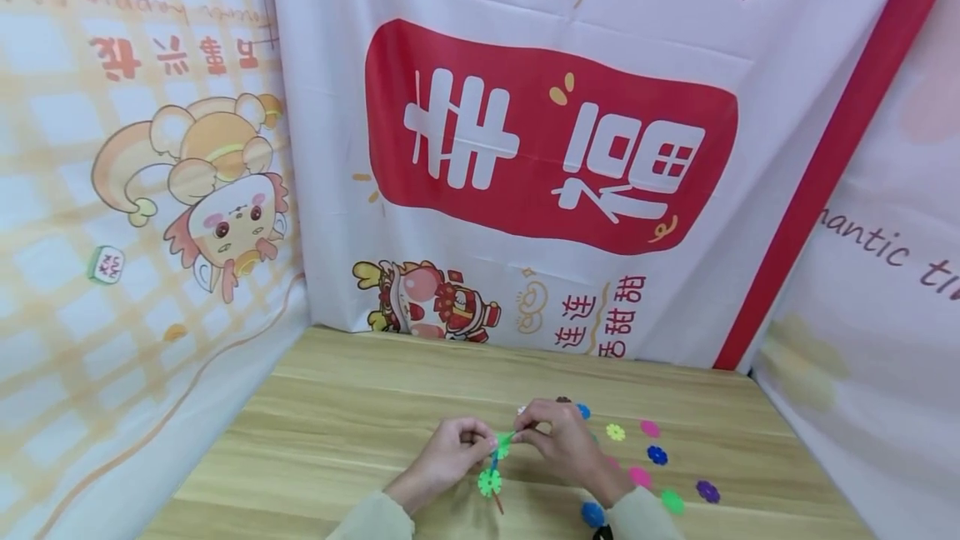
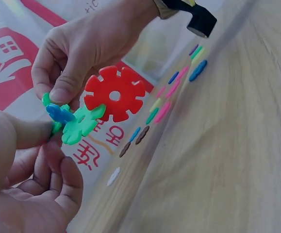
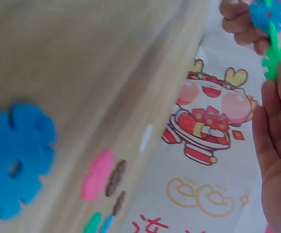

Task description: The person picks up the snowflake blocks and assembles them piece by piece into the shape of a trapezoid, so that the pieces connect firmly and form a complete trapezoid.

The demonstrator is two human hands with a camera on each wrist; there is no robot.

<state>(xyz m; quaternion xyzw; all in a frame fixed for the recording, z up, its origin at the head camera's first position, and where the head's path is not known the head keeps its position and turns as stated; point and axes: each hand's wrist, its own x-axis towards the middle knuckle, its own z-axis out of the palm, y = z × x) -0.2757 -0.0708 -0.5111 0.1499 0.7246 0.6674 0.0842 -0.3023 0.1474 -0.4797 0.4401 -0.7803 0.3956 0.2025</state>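
A small chain of slotted plastic flower discs hangs between the two hands. It includes a red disc (image 2: 125,92), a green disc (image 1: 490,483) and a blue disc (image 3: 264,15). Another green piece (image 3: 271,64) joins the chain at its upper end; whether that is one disc or two, I cannot tell. My left hand (image 1: 459,450) pinches the chain near the blue disc. Opposite it, my right hand (image 1: 558,438) pinches the upper green piece between thumb and fingers. Fingertips partly hide the joint there. The red disc appears edge-on in the head view.
Loose discs lie scattered right of the hands on the wooden table (image 1: 337,407), among them a yellow disc (image 1: 615,432), a purple disc (image 1: 707,491) and a blue one (image 1: 592,513) near the right wrist. Printed cloth (image 1: 322,190) hangs behind and at both sides.
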